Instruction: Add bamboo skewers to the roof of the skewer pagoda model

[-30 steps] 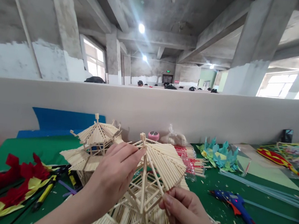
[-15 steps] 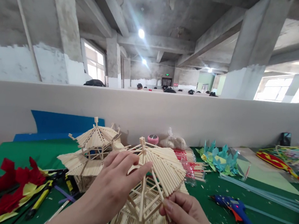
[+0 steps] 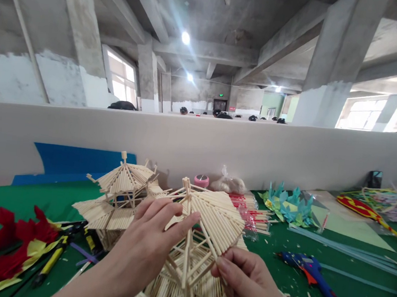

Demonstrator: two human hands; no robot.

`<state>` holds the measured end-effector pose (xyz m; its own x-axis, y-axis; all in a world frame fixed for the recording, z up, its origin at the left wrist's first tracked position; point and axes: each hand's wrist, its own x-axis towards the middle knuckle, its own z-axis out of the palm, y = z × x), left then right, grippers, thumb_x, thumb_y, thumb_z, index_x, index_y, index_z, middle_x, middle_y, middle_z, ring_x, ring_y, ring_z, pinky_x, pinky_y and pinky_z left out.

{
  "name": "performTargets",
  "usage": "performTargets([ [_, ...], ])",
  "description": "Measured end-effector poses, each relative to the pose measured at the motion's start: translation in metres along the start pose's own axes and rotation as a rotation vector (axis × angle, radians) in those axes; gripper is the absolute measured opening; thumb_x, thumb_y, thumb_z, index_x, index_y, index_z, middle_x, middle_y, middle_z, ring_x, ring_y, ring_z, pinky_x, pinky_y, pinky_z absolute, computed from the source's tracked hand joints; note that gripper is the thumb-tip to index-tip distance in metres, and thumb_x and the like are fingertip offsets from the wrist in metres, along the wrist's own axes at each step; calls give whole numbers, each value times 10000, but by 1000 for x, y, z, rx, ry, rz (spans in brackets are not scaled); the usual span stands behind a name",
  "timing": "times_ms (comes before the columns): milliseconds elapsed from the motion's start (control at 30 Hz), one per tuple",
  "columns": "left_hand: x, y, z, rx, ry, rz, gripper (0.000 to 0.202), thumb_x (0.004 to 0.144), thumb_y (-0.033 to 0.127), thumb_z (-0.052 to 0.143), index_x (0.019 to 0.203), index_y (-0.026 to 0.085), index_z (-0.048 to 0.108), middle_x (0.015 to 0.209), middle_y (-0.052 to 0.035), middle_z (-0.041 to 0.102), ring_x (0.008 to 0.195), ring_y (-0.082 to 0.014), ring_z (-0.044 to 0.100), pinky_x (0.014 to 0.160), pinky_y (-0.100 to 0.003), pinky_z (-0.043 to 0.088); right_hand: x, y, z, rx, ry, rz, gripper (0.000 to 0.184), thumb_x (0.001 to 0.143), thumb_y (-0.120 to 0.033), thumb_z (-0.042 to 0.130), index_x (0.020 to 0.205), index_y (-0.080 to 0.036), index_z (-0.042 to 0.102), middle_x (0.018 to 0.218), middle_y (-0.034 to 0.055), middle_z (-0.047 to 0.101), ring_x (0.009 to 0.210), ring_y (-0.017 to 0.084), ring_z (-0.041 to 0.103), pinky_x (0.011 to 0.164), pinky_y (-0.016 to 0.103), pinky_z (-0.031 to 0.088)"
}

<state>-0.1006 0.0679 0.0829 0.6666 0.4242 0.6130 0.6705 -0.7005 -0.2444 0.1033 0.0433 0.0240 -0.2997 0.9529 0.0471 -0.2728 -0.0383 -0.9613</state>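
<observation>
A pavilion model built of thin pale wooden sticks (image 3: pixel 208 220) stands right in front of me on the green table cover (image 3: pixel 347 287). My left hand (image 3: pixel 146 244) wraps round the left side of its sloped roof, fingertips pressed on the roof near the peak. My right hand (image 3: pixel 244 283) pinches the lower right edge of the same roof between thumb and fingers. A second, finished stick pavilion (image 3: pixel 119 194) stands just behind and to the left, untouched.
A blue glue gun (image 3: pixel 313 274) lies to the right. Red and yellow paper flowers (image 3: pixel 0 246) and a yellow-handled tool (image 3: pixel 48 262) lie at left. Behind are packs of sticks (image 3: pixel 252 211), teal paper flowers (image 3: pixel 288 205), a pink round tin (image 3: pixel 201 180) and a grey partition wall (image 3: pixel 255 149).
Both hands stay on the roof. My left fingers have curled slightly further round its left side. The view has shifted a little.
</observation>
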Motion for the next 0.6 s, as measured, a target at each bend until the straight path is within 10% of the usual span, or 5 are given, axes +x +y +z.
performTargets([
  [600,2,-1,2,45,18,26,497,753,-44,347,1156,201,502,989,-81,529,983,-248,424,813,-416,364,-4,-10,0,-180,37,-29,336,709,-488,605,616,-167,645,504,-53,380,478,74,256,467,244,169],
])
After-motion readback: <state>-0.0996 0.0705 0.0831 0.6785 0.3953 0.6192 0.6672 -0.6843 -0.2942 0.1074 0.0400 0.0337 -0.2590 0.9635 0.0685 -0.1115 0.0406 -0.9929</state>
